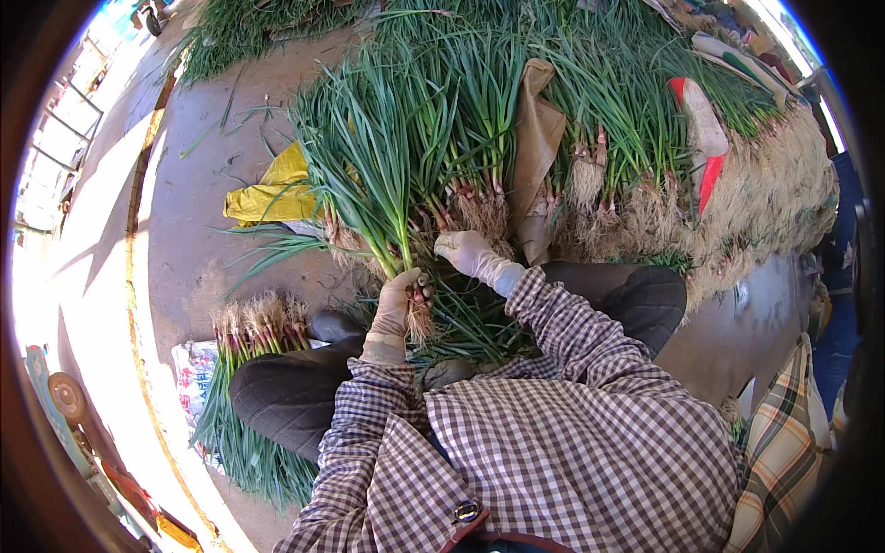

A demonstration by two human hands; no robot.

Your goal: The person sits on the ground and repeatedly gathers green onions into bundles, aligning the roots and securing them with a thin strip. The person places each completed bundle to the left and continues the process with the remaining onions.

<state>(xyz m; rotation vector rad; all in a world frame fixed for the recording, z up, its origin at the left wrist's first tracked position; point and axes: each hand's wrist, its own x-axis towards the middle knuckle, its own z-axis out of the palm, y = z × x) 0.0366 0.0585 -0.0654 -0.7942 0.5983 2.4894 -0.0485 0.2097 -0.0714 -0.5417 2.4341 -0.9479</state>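
Note:
My gloved left hand (395,304) is closed around the lower stems of a few green garlic plants (387,200). Their reddish bulbs and pale roots hang out beside its fingers, and the long leaves point away from me. To its right, my gloved right hand (467,254) has its fingers bent at the root end of the large pile of green garlic (477,138); whether it grips a stem cannot be seen. Loose green leaves (477,325) lie between my folded legs, below both hands.
A bundle of green garlic (259,415) lies by my left knee on a printed white sack (190,373). A yellow sack (276,186) sits left of the pile, a brown sack (539,131) within it. More rooted plants (767,186) are stacked at the right. Plaid cloth (781,435) shows lower right.

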